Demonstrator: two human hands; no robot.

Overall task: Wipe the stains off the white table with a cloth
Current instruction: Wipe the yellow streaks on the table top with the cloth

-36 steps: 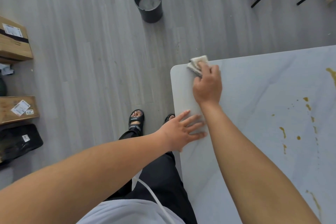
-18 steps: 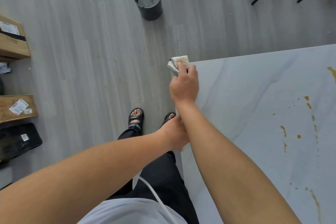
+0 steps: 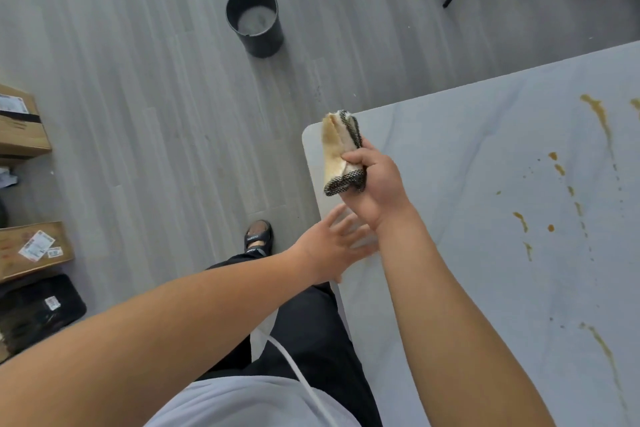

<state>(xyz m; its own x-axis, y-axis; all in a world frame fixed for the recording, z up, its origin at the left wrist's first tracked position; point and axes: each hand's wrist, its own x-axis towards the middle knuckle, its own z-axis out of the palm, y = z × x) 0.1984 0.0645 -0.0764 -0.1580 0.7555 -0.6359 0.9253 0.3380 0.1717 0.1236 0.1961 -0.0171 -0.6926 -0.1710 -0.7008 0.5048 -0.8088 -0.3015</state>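
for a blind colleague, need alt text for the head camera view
The right hand holds a folded, brown-stained cloth over the corner of the white table, with the open left hand at the table edge beside it. Brown stains streak the table's right part; a black bucket stands on the floor.

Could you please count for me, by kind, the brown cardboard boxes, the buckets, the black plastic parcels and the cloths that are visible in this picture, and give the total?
Brown cardboard boxes: 2
Black bucket: 1
Black plastic parcel: 1
Cloth, gripped by the right hand: 1
Total: 5
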